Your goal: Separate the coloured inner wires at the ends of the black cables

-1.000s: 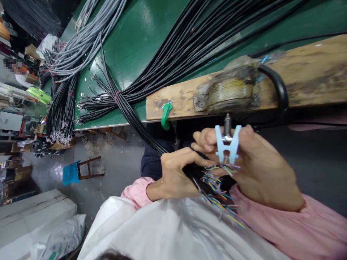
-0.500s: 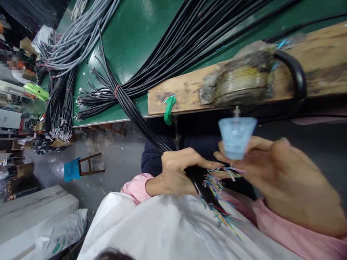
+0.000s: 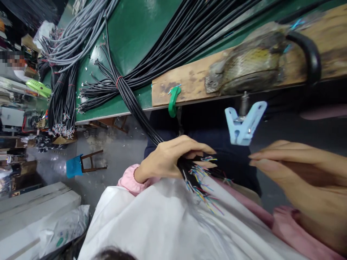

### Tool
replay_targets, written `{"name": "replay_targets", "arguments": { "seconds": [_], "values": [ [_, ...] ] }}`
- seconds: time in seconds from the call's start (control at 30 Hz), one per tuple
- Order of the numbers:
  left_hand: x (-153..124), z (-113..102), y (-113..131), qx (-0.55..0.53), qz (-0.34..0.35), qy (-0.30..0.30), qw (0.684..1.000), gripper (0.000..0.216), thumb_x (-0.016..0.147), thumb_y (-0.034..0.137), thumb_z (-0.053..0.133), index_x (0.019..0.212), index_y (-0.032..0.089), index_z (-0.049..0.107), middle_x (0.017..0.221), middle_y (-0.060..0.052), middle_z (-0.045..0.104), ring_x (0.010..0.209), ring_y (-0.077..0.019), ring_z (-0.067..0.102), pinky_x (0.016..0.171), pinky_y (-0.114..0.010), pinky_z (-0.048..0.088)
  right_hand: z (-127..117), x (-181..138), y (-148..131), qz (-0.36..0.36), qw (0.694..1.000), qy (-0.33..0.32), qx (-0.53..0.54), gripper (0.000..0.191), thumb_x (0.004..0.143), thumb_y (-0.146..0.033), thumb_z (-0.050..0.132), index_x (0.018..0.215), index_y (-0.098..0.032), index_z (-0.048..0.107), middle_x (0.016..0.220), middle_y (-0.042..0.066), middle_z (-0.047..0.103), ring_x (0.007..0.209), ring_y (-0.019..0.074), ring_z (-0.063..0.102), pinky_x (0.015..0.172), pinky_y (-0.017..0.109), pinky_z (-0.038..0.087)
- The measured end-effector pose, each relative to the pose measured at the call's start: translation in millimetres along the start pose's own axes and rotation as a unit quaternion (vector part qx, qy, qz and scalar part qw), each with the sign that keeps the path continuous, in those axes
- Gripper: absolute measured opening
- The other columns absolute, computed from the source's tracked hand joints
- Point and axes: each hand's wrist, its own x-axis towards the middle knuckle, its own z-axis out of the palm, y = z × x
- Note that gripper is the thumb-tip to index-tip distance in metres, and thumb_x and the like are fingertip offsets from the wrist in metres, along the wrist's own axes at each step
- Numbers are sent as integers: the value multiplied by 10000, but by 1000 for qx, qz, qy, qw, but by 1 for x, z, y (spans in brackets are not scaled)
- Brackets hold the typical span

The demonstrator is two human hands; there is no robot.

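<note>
My left hand [image 3: 169,157] grips a bundle of black cables [image 3: 141,115] near its end, where stripped coloured wires [image 3: 202,184] fan out over my white apron. The bundle runs up onto the green table [image 3: 135,32]. My right hand [image 3: 300,173] is open at the right, fingers stretched toward the wire ends, touching nothing. Above it a light blue clip-shaped tool [image 3: 244,124] hangs from a metal pin under the wooden board [image 3: 189,83], apart from both hands.
Many black cable bundles [image 3: 195,32] and grey cables [image 3: 78,36] lie across the green table. A green clip [image 3: 173,103] hangs at the board's corner. A grimy wrapped fixture [image 3: 249,65] sits on the board. A blue-seated stool [image 3: 81,166] stands on the floor, white sacks [image 3: 40,220] beside it.
My right hand let go of the blue tool and drew back to the right and down. The tool spun on its pin. My left hand kept the cable bundle.
</note>
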Motion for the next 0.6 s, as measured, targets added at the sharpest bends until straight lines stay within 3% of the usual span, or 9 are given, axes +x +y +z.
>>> {"name": "replay_targets", "arguments": {
  "seconds": [0.13, 0.3, 0.43, 0.6],
  "values": [
    [1, 3, 4, 9, 33, 65, 997, 297, 908, 366, 594, 858, 83, 667, 734, 7, 645, 639, -21, 572, 631, -121, 469, 12, 4, -20, -60, 997, -49, 10, 88, 858, -238, 682, 794, -300, 681, 747, 20, 680, 650, 168, 622, 592, 328, 497],
    [-4, 7, 2, 26, -15, 58, 998, 265, 889, 327, 525, 971, 99, 631, 802, 3, 659, 642, -16, 594, 616, -113, 474, 22, 5, -22, -112, 986, -96, 71, 127, 867, -242, 668, 953, -320, 719, 860, 26, 704, 689, 154, 649, 577, 269, 537],
    [-7, 5, 1, 32, -17, 26, 999, 219, 853, 224, 566, 1014, 97, 645, 856, -43, 688, 681, -64, 626, 659, -158, 533, 25, 6, -23, -110, 987, -90, 69, 63, 844, -232, 682, 820, -286, 706, 768, 28, 690, 646, 164, 641, 568, 282, 538],
    [-12, -3, 1, 99, -5, -99, 990, 231, 865, 168, 607, 1075, 99, 675, 945, -77, 717, 863, -117, 692, 767, -197, 550, 17, 8, -24, -87, 993, -71, 39, 124, 821, -197, 689, 722, -270, 668, 705, 12, 681, 597, 159, 620, 562, 299, 527]
  ]
}}
